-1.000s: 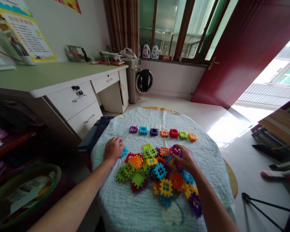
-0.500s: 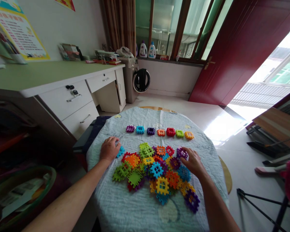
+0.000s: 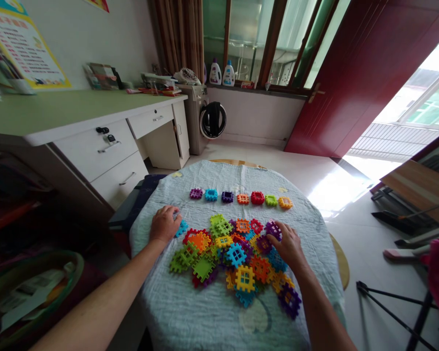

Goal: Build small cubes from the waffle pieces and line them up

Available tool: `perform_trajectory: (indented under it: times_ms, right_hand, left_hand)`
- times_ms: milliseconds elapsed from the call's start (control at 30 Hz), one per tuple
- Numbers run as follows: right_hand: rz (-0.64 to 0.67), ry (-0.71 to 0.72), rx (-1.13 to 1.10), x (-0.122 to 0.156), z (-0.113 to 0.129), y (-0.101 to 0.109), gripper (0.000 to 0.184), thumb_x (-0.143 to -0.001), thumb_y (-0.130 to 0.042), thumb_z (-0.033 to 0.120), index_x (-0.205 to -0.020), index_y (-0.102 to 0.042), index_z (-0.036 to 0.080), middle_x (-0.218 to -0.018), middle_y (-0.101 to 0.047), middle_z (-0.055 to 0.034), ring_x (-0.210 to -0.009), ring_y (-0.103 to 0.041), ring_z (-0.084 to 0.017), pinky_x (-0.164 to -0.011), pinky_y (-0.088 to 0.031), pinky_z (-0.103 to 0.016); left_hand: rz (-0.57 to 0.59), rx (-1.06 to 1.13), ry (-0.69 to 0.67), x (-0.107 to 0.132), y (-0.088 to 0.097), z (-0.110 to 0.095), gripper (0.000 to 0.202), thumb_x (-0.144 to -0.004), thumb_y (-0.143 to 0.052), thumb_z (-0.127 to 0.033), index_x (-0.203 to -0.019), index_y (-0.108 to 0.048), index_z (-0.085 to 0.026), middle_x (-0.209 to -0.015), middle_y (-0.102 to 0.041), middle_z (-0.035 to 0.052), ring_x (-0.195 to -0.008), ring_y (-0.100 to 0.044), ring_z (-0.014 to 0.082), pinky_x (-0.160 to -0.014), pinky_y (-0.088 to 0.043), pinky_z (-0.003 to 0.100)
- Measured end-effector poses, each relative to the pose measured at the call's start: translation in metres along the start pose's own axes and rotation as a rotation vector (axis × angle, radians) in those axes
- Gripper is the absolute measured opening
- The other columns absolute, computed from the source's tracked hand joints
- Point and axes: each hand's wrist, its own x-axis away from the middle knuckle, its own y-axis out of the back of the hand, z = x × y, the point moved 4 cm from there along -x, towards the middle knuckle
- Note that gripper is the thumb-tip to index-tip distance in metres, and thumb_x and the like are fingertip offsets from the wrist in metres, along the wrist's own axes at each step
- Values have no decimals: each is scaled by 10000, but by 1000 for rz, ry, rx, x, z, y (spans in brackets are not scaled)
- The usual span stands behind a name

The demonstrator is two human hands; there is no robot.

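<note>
Bright, bumpy-edged plastic squares [image 3: 236,255] lie heaped on our blue-clothed bench [image 3: 190,317]. Our right hand [image 3: 287,240], nearly closed, pinches a purple plastic square [image 3: 271,228]. Our left hand [image 3: 164,224] half curls by a blue plastic square [image 3: 182,228]; we can't tell its hold. Beyond, seven plastic blocks [image 3: 242,199] line up.
</note>
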Motion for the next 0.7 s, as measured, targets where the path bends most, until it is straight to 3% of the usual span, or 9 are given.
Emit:
perform_trajectory:
  times_ms: [167, 333, 567, 700]
  right_hand:
    - [-40, 56, -42, 4, 11, 6, 364, -847, -572, 362, -1171, -645, 213, -1202, -662, -115, -1089, -586, -305, -961, -444, -460]
    - [78, 157, -131, 7, 34, 7, 223, -843, -565, 282, -1028, -686, 247, -1089, -695, -73, -1061, -598, -264, -961, -444, -407]
    - [90, 8, -87, 10, 26, 8, 198, -847, -536, 276, -954, -687, 204, -972, -691, -73, -937, -618, -235, -898, -453, -373]
    - [195, 68, -64, 17, 35, 5, 181, -819, -600, 341, -914, -689, 215, -917, -673, -57, -892, -610, -228, -853, -451, -359]
  left_hand:
    - [-1, 4, -12, 0, -1, 1, 252, -815, -454, -298, -912, -652, -177, -1036, -681, 121, -1015, -602, 298, -956, -464, 432]
    - [-5, -9, -13, 0, -2, 2, 237, -813, -462, -293, -904, -651, -184, -1030, -682, 116, -1007, -604, 290, -949, -465, 419]
    - [-3, -17, -23, 0, -2, 1, 247, -819, -456, -297, -908, -652, -177, -1017, -684, 111, -999, -609, 282, -940, -463, 402]
    - [-20, -10, -23, 0, -2, 2, 246, -815, -462, -295, -908, -655, -175, -1023, -685, 113, -1002, -609, 285, -944, -460, 403]
